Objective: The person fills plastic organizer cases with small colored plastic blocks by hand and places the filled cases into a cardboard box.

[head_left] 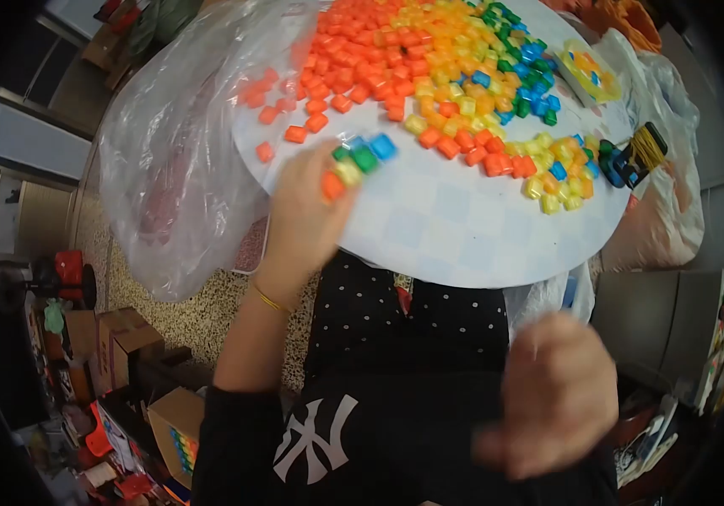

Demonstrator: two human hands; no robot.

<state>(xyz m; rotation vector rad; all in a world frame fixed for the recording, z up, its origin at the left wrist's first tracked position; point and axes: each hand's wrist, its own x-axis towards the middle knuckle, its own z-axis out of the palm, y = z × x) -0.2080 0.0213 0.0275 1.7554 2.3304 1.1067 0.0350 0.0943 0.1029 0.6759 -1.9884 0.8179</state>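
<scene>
My left hand (307,211) is raised over the near left edge of a round white table (455,253). Its fingers are closed on several small glossy cubes (364,158) in blue, green, yellow and orange. Over my lap, to the right, my right hand (560,396) is smeared by motion with its fingers bent, and whether it holds anything cannot be made out. On the table lies a wide pile of similar cubes: orange-red cubes (353,59) on the left, yellow cubes (455,72) in the middle, green and blue cubes (535,72) on the right.
A smaller row of cubes (497,163) lies nearer me. Along the right rim are a clear packet (588,74) and a dark blue object with yellow cord (636,156). Large plastic bags (181,160) drape the left edge, others hang right. Cardboard boxes (126,341) stand on the floor, lower left.
</scene>
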